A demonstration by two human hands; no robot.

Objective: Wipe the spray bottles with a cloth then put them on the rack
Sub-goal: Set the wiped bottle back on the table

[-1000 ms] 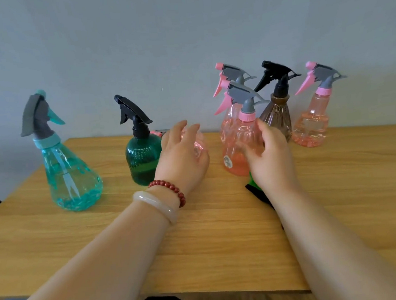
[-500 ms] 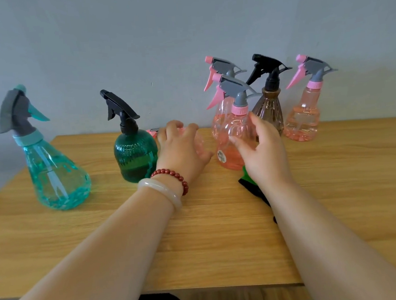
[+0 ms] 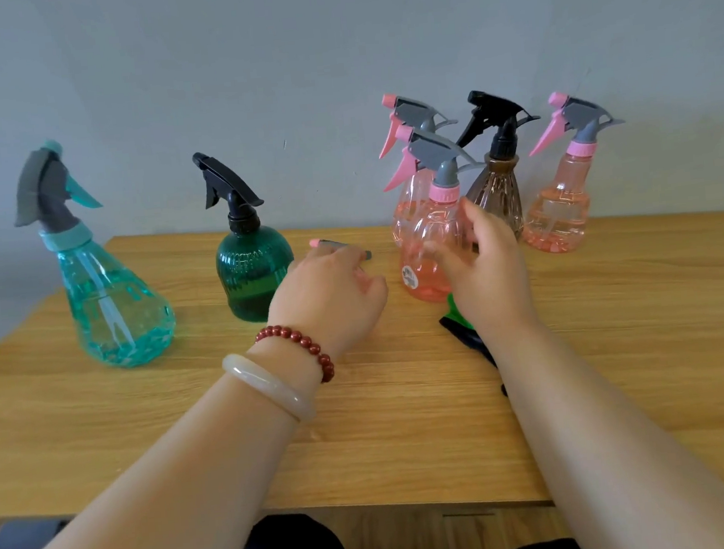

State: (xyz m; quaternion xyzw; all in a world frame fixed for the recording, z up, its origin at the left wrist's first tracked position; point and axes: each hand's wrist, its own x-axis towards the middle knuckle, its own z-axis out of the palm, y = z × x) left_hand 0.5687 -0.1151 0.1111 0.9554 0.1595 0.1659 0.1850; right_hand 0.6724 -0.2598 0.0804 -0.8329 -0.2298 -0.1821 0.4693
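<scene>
On the table (image 3: pixel 620 339), spray bottles are stood along the far side, presumably queued for wiping: a teal bottle (image 3: pixel 113 304) at ten o'clock, a green bottle (image 3: pixel 251 275) at eleven, a brown bottle (image 3: pixel 498 196) at one. The nearest pink bottle (image 3: pixel 425 268), at twelve, is wrapped by the curled fingers of the right hand (image 3: pixel 487 276), seemingly for lifting. The cloth (image 3: pixel 458 316) is left at five o'clock of it, under that wrist, within reach. The left hand (image 3: pixel 331 294) is curled over a pink-tipped sprayer (image 3: pixel 327 244) lying flat; whether it is gripped cannot be told.
</scene>
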